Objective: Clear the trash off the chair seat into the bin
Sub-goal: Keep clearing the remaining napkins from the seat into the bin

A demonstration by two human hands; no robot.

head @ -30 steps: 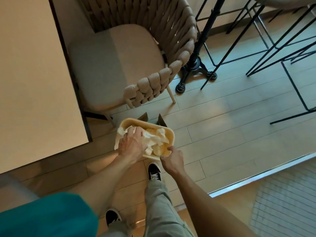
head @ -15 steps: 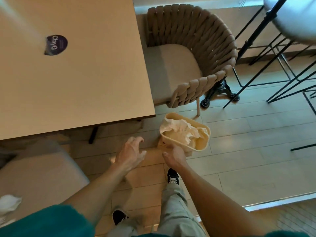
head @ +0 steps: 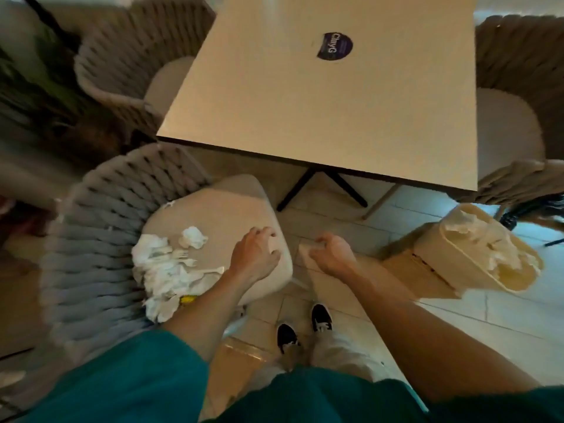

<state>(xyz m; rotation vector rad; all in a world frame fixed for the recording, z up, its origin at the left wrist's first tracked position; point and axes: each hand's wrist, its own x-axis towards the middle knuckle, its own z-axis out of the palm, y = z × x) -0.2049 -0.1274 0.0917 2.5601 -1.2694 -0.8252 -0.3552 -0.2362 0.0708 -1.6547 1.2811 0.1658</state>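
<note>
2 hands (head: 254,254) (head: 331,254) empty; trash (head: 166,270) on chair seat (head: 232,215)

Woven chair back (head: 91,239) behind trash (head: 161,270)

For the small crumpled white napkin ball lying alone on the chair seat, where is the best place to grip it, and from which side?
Probably best from above: the napkin ball lies free on the chair seat, apart from the bigger tissue pile and the plastic forks. Pinch across its rounded middle with the left hand, which is nearest; being soft and crumpled, it should compress and hold.
</note>
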